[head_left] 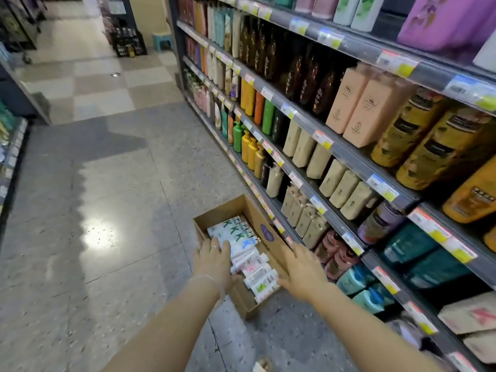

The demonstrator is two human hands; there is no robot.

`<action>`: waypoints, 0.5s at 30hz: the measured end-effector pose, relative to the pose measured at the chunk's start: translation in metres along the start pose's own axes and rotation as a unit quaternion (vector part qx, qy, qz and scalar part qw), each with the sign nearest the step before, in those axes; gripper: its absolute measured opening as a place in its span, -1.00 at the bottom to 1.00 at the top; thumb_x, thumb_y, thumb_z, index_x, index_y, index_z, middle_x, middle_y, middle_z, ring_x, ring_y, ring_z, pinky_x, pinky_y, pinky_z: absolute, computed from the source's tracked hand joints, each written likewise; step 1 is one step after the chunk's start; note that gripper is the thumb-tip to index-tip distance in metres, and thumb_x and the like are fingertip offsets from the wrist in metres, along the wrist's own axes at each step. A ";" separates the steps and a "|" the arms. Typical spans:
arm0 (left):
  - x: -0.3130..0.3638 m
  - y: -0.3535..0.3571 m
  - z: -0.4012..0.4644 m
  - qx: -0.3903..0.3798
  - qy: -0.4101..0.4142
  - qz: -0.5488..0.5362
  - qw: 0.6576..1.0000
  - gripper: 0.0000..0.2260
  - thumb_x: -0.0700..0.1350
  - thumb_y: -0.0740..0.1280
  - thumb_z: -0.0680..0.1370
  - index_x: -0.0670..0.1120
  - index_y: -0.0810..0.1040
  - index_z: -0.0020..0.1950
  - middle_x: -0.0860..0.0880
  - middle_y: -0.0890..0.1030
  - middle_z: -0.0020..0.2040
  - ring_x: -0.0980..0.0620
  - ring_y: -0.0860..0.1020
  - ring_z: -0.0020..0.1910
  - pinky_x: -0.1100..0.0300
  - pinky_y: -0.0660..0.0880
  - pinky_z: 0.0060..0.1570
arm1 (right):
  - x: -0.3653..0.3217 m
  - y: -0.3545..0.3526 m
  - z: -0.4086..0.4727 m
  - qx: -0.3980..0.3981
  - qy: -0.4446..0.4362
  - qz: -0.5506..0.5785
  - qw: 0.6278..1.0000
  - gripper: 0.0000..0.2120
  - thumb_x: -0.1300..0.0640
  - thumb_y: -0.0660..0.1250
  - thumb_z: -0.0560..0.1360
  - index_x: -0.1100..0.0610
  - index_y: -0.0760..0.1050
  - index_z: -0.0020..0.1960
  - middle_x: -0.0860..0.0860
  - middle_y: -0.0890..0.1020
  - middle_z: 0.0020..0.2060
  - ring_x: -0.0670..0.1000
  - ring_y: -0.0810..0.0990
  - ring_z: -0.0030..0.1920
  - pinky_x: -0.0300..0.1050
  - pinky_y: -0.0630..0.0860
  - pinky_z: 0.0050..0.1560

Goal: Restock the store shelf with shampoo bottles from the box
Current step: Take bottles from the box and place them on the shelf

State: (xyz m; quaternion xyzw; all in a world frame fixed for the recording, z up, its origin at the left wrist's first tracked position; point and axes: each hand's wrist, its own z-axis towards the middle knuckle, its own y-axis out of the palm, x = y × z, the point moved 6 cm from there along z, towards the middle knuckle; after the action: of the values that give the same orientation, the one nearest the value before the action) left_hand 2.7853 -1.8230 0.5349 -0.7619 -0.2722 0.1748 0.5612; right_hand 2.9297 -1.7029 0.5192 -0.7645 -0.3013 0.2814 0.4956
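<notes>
Stock lot: store shelf (346,154), cardboard box (255,213) on the floor just beside its base, white bottles (241,248) lying flat inside.
Likely light, rigid, slick plastic; grip mid-body. Left hand (214,260) and right hand (303,272) flank the box, fingers spread, grasping nothing.

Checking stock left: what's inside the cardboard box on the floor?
The cardboard box holds a row of white bottles lying flat, some with green or blue marks. The left hand covers part; anything underneath is hidden.
</notes>
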 end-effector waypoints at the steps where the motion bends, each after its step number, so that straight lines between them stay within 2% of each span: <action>1: 0.002 0.002 0.015 -0.009 0.008 0.001 1.000 -0.29 0.26 0.26 0.44 -0.05 0.11 0.44 -0.13 0.20 0.43 -0.15 0.14 0.42 -0.05 0.20 0.35 | 0.008 0.002 0.015 -0.008 0.010 0.004 1.000 -0.26 -0.15 0.30 0.47 0.07 0.02 0.48 0.11 0.15 0.45 0.14 0.09 0.47 0.08 0.12 0.44; 6: 0.001 0.011 0.101 -0.065 0.028 0.012 0.997 -0.26 0.26 0.23 0.47 -0.05 0.01 0.49 -0.12 0.07 0.51 -0.15 0.05 0.46 -0.06 0.14 0.41 | 0.043 0.015 0.099 -0.054 0.061 0.052 0.995 -0.21 -0.18 0.26 0.49 0.08 -0.07 0.52 0.14 0.07 0.49 0.15 0.03 0.49 0.07 0.09 0.45; 9: -0.001 0.012 0.156 -0.105 0.039 0.030 0.993 -0.26 0.27 0.22 0.46 -0.05 0.02 0.48 -0.12 0.08 0.50 -0.15 0.07 0.46 -0.03 0.13 0.41 | 0.057 0.031 0.141 -0.096 0.103 0.086 0.986 -0.21 -0.20 0.23 0.49 0.08 -0.10 0.52 0.15 0.03 0.51 0.15 0.02 0.50 0.07 0.11 0.46; 15: 0.005 0.030 0.264 -0.171 0.074 0.052 0.981 -0.27 0.22 0.25 0.47 -0.06 0.00 0.48 -0.12 0.09 0.49 -0.15 0.05 0.48 -0.03 0.15 0.41 | 0.083 0.065 0.207 -0.114 0.172 0.149 0.967 -0.17 -0.21 0.29 0.45 0.03 -0.07 0.51 0.15 0.10 0.49 0.15 0.08 0.49 0.07 0.15 0.44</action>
State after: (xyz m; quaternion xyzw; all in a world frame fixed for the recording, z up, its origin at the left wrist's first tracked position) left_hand 2.6451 -1.6262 0.4251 -0.8706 -0.2160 0.0974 0.4312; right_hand 2.8451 -1.5412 0.3750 -0.8892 -0.1243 0.1803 0.4017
